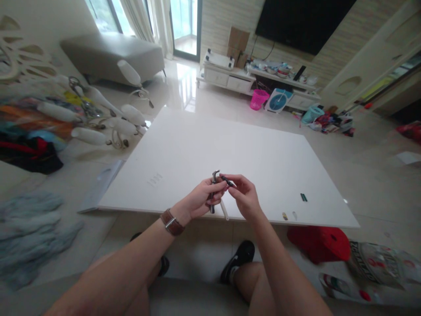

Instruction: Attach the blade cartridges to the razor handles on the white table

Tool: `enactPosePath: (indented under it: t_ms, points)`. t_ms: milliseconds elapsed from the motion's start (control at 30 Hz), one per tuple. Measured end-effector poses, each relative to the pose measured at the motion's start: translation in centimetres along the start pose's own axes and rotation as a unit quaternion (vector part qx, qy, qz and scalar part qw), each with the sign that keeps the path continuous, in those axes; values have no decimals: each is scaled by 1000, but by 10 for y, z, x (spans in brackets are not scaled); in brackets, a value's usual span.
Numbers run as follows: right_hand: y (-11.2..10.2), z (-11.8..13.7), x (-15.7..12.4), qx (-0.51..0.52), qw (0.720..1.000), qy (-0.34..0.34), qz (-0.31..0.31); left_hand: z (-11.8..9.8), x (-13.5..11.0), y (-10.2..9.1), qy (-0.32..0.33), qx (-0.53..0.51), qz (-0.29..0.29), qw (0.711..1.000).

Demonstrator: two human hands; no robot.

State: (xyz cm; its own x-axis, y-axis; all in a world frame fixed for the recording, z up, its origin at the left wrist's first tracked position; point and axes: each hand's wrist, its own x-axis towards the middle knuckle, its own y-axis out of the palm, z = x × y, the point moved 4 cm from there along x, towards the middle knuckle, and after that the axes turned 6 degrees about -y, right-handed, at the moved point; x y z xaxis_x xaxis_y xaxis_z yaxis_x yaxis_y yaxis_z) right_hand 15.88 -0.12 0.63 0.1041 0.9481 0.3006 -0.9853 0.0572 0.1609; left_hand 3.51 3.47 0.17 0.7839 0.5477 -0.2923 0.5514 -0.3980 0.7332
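Observation:
My left hand (213, 193), with a brown watch strap on its wrist, is closed around a slim dark-handled tool (212, 208) with a bent silvery metal head. It is held upright above the white tabletop (250, 153). A thin white stick (224, 210) slants down below my fingers; I cannot tell whether it is held or lies on the table. Between the fingertips of my right hand (244, 193) is a small dark elongated piece (226, 180), close beside the tool's head. My two hands nearly touch, and the fingers partly hide both pieces.
On the table lie small dark green pieces (303, 197), two small flat bits (285, 216) near the front edge, and several clear strips (155, 180) at left. A white-shaded lamp (130, 115) stands past the left edge. A red object (319, 243) sits at the lower right.

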Motion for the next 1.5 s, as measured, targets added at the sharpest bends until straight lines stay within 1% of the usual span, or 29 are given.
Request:
enactPosePath:
  t_ms: [100, 200, 367, 400, 433, 467, 500, 567, 600, 633, 667, 733, 767, 800, 833, 900, 1000, 1133, 1300, 1500]
  points:
    - [1, 1, 0, 27, 999, 18, 0, 0, -1, 0, -15, -10, 13, 1000]
    - [1, -1, -1, 31, 999, 36, -9, 1, -2, -2, -33, -6, 19, 999]
    - [2, -8, 1, 30, 999, 34, -17, 1, -2, -2, -32, -6, 24, 999]
    - [1, -6, 2, 27, 999, 26, -27, 0, -2, -2, -28, -4, 22, 999]
    - [-1, -3, 2, 18, 998, 9, -51, 0, -2, -3, -24, -3, 18, 1000]
    - [-6, 2, 2, 2, 996, -20, -90, 0, -1, -3, -19, -3, 12, 1000]
    - [-12, 10, 1, -23, 987, -64, -142, 0, -1, -4, -15, -5, 5, 1000]
    - [-25, 27, -4, -83, 951, -168, -245, -1, -1, -5, -7, -9, -6, 1000]
    - [-28, 33, -6, -108, 936, -205, -266, -1, -1, -5, -4, -10, -8, 1000]
    - [-30, 35, -6, -127, 935, -215, -252, -2, -1, -6, -2, -9, -9, 1000]
    - [-29, 33, -4, -143, 948, -193, -208, -2, -1, -6, -2, -8, -9, 1000]
    - [-21, 19, -1, -156, 980, -93, -87, -2, 0, -7, -4, -9, -11, 1000]
    - [-17, 11, 0, -149, 987, -44, -44, -2, 0, -7, -6, -11, -13, 1000]
    - [-14, 4, -1, -134, 991, -13, -24, -2, 1, -7, -7, -15, -15, 1000]
    - [-11, -1, -1, -112, 994, 0, -21, -2, 1, -8, -7, -19, -17, 1000]
    - [-6, -5, -1, -62, 998, -6, -28, -1, 2, -7, -11, -21, -8, 1000]
    - [1, -7, -3, -18, 1000, -5, -13, -1, 2, -4, -19, -14, 17, 1000]
    - [3, -7, -4, 32, 999, 2, -23, 0, 1, -3, -24, -8, 27, 999]
    - [4, -11, -3, 58, 998, 2, -25, 3, 2, -6, -12, 21, 20, 1000]
    - [6, -14, -1, 74, 997, -4, -8, 4, 3, -8, 12, 19, 5, 1000]
